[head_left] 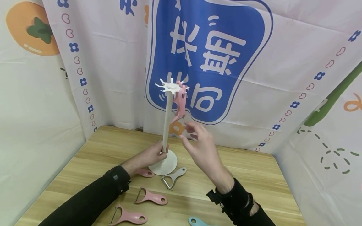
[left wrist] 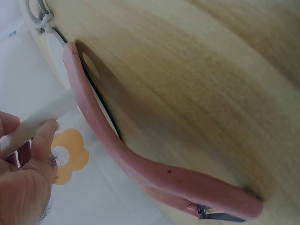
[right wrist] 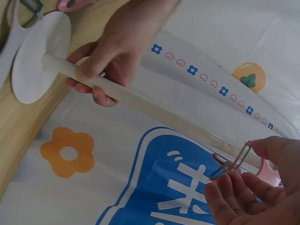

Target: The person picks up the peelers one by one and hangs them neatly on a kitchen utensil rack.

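Observation:
A white stand has a round base (head_left: 164,166), an upright pole (head_left: 167,122) and a top ring of prongs (head_left: 171,87). My left hand (head_left: 152,154) grips the pole low down, thumb and fingers wrapped round it. From the prongs on the right side hang pink peelers (head_left: 181,99), overlapping, blades downward. My right hand (head_left: 202,142) is just below and right of them, fingers loosely bent and apart, holding nothing. In the right wrist view its thumb and fingers are near the peeler blades (right wrist: 229,164). A pink peeler (left wrist: 117,150) lies close under the left wrist.
On the wooden table (head_left: 240,175) lie a grey peeler (head_left: 176,175) by the base, two pink peelers (head_left: 155,197) nearer the front, and part of a blue one (head_left: 195,221) at the front edge of view. A printed curtain (head_left: 118,62) hangs behind.

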### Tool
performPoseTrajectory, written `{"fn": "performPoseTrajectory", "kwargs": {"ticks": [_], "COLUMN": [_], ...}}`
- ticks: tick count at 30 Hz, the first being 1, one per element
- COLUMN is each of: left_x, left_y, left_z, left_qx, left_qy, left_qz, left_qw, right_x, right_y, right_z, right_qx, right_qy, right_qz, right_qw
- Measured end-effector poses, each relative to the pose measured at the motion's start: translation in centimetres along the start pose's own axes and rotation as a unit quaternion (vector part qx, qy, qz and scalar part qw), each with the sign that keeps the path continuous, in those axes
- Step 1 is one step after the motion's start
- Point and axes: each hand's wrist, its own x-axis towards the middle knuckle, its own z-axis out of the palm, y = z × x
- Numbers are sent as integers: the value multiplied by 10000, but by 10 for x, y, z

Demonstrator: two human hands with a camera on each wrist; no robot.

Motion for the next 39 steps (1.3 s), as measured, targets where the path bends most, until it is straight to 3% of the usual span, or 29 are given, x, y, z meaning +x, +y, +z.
{"fn": "performPoseTrajectory", "kwargs": {"ticks": [13, 20, 28, 39], "left_x": [2, 0, 1, 0], "left_y": [-2, 1, 3, 4], "left_z": [0, -1, -2, -1], "left_qx": [136, 220, 253, 281], "left_qy": [12, 28, -22, -2], "left_qz": [161, 189, 131, 95], "left_qw": [9998, 9996, 9996, 9996], "right_x": [-27, -36, -45, -58], "right_y": [22, 33, 45, 59], "right_z": [21, 32, 47, 65], "right_qx": [-932, -1079, -1246, -1576], "right_qy": [-828, -1309, -1941, -2469], "right_qz": [78, 152, 228, 108], "right_qw": [9922, 9854, 9728, 9561]}}
